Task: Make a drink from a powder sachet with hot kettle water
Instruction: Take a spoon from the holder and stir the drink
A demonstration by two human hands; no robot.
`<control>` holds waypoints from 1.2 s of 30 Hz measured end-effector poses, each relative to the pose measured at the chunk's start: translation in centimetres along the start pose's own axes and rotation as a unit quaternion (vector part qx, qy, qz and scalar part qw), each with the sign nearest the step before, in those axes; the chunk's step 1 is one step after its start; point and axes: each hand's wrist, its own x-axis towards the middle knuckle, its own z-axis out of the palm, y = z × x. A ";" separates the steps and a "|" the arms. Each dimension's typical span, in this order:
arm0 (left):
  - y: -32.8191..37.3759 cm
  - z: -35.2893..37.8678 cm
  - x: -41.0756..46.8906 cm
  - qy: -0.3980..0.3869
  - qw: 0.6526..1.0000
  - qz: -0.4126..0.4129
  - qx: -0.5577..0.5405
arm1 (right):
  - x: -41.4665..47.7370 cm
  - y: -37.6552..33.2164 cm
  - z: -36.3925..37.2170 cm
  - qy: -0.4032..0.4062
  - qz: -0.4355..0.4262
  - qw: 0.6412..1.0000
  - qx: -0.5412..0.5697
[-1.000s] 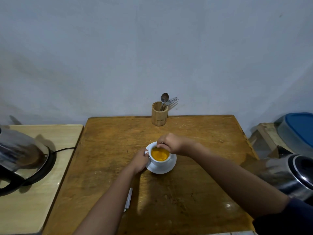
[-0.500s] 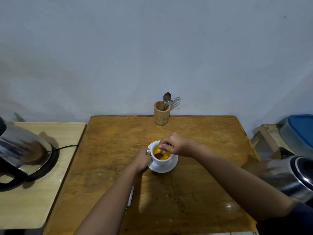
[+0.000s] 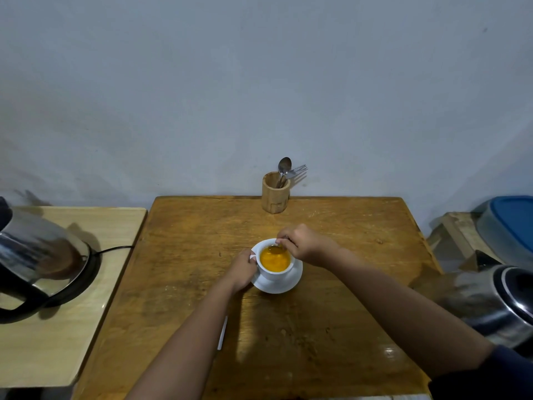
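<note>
A white cup (image 3: 274,273) full of orange drink (image 3: 274,259) stands on a white saucer (image 3: 291,282) in the middle of the wooden table (image 3: 346,298). My left hand (image 3: 243,269) grips the cup's handle side. Over the far rim, my right hand (image 3: 302,245) pinches a small spoon (image 3: 276,249) whose bowl dips into the drink. On the pale side table to the left a steel kettle (image 3: 37,264) sits on its black base. A white sachet (image 3: 222,332) lies partly hidden beside my left forearm.
A wooden holder (image 3: 275,196) with a spoon and a fork stands at the table's far edge by the wall. A second steel kettle (image 3: 501,301) is at the right edge. A blue-lidded container (image 3: 510,223) rests on a wooden stool at far right.
My right hand has circled the spoon inside the cup, from the far rim toward the middle and back to the far rim. My left hand stays on the cup.
</note>
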 end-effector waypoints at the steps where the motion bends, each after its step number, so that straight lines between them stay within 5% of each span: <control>1: 0.0 0.0 0.0 0.001 1.000 0.001 0.000 | -0.1 0.1 -0.2 -0.007 0.005 1.000 -0.004; 12: 0.1 0.1 -0.1 0.009 1.000 0.005 0.018 | -0.8 -0.5 0.7 -0.011 -0.017 0.997 0.069; 36: 0.6 -0.1 -0.4 -0.012 1.000 0.018 0.012 | -0.3 -1.3 0.0 0.007 0.003 1.000 0.019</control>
